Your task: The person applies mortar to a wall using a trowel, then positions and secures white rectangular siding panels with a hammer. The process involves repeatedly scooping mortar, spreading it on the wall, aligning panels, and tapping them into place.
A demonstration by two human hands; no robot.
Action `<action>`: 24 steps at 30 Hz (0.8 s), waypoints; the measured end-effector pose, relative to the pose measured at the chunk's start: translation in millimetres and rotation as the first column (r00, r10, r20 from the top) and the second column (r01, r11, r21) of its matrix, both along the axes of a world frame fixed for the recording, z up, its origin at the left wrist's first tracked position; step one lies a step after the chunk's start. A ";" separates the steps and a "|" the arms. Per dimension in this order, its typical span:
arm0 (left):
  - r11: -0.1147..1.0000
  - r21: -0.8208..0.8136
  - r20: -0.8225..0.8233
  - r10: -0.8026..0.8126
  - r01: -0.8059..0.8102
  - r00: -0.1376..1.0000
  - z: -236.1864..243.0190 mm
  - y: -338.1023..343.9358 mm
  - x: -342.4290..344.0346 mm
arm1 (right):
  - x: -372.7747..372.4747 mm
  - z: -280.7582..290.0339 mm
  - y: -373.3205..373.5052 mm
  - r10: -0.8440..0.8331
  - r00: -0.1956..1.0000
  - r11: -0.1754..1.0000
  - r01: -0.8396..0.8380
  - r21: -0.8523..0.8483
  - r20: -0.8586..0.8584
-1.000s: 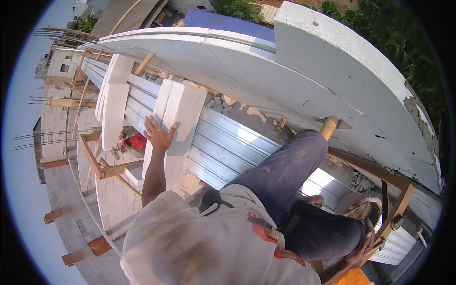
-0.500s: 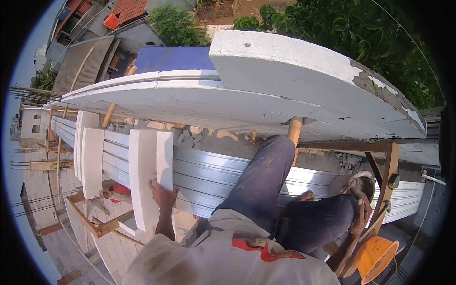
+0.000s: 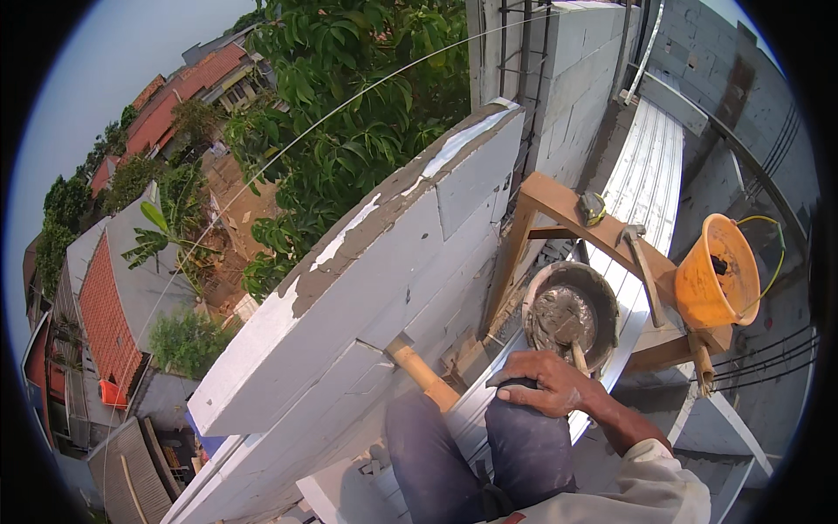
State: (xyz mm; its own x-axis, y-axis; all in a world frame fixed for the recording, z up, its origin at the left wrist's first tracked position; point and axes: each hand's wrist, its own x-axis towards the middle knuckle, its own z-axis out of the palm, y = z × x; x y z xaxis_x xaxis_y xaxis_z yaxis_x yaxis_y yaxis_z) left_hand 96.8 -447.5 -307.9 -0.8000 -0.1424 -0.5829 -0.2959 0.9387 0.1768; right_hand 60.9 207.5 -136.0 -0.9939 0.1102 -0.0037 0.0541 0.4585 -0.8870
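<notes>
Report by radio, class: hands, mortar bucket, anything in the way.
Right hand on knee, left hand out of view. Mortar bucket just beyond, handle leaning in it. Possible obstruction: wooden frame alongside, hammer on it.

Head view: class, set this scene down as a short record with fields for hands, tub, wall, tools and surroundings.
Right hand: resting on the right knee
Left hand: not in view
Tub: round, dark, holding wet grey mix
Wall: light grey blocks, grey mortar along part of its top
Tools: hammer and small yellow-and-black tool on a wooden frame
Orange bucket: right of the hammer
Beyond the wall: leafy trees, red-tiled roofs
</notes>
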 end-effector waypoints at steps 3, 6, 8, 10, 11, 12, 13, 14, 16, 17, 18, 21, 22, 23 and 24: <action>0.972 -0.206 0.041 -0.105 0.111 0.994 18.9 56.3 -29.1 | 0.9 -2.6 11.3 0.102 0.994 0.994 -0.100 0.050 -0.030; 0.922 -0.099 0.310 -0.330 0.375 0.892 15.3 49.1 -63.3 | -4.3 -0.2 21.0 0.206 0.978 0.977 -0.206 0.052 -0.007; 0.902 -0.179 0.317 -0.324 0.392 0.891 48.7 110.0 -81.4 | 5.3 -18.8 32.4 0.171 0.982 0.985 -0.173 0.026 0.086; 0.884 -0.228 0.239 -0.354 0.407 0.904 81.7 129.4 -88.8 | 9.4 -12.9 41.4 0.136 0.981 0.990 -0.141 0.024 0.141; 0.876 -0.232 0.165 -0.393 0.422 0.905 81.1 115.2 -92.3 | 10.5 -4.6 43.7 0.099 0.985 0.990 -0.113 0.088 0.142; 0.868 -0.228 0.097 -0.431 0.441 0.897 83.5 107.9 -97.0 | 14.4 4.9 45.1 0.060 0.987 0.984 -0.084 0.154 0.151; 0.867 -0.149 0.082 -0.468 0.475 0.880 98.3 115.4 -106.1 | 19.6 14.0 46.0 0.021 0.987 0.974 -0.056 0.219 0.159; 0.860 -0.070 0.063 -0.502 0.506 0.863 112.7 123.1 -114.6 | 22.3 22.9 45.8 0.015 0.991 0.964 -0.049 0.263 0.131; 0.825 -0.050 0.057 -0.560 0.563 0.827 185.4 206.8 -133.2 | 37.9 38.6 40.9 -0.015 0.994 0.937 -0.022 0.348 0.104; 0.800 -0.111 0.069 -0.586 0.590 0.808 235.6 273.1 -143.1 | 48.3 36.4 35.6 -0.026 0.994 0.952 -0.009 0.308 0.109; 0.783 -0.196 0.075 -0.589 0.591 0.805 299.4 331.8 -150.1 | 49.2 43.9 25.5 -0.018 0.990 0.960 -0.023 0.278 0.142; 0.806 0.008 0.048 -0.591 0.591 0.805 339.3 338.2 -161.1 | 38.5 62.4 -8.2 0.072 0.965 0.991 -0.097 0.087 0.252; 0.858 0.116 -0.013 -0.502 0.500 0.864 372.2 378.0 -170.0 | 35.1 67.4 -19.8 0.039 0.953 0.997 -0.017 -0.076 0.300; 0.824 0.116 -0.008 -0.557 0.554 0.830 393.7 397.7 -176.0 | 32.7 74.8 -30.5 0.003 0.934 0.969 0.085 -0.231 0.357; 0.793 0.113 -0.007 -0.602 0.599 0.799 412.7 411.4 -180.4 | 30.2 86.5 -39.6 -0.012 0.910 0.910 0.181 -0.372 0.415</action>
State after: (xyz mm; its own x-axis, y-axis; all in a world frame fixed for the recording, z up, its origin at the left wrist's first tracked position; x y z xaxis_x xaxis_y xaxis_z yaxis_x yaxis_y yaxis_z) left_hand -83.7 -36.1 104.9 -0.6877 0.4241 -0.5893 0.3147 0.9056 0.2844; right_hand 91.2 167.9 -49.6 -0.8831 0.1103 -0.4561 0.4632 0.0498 -0.8849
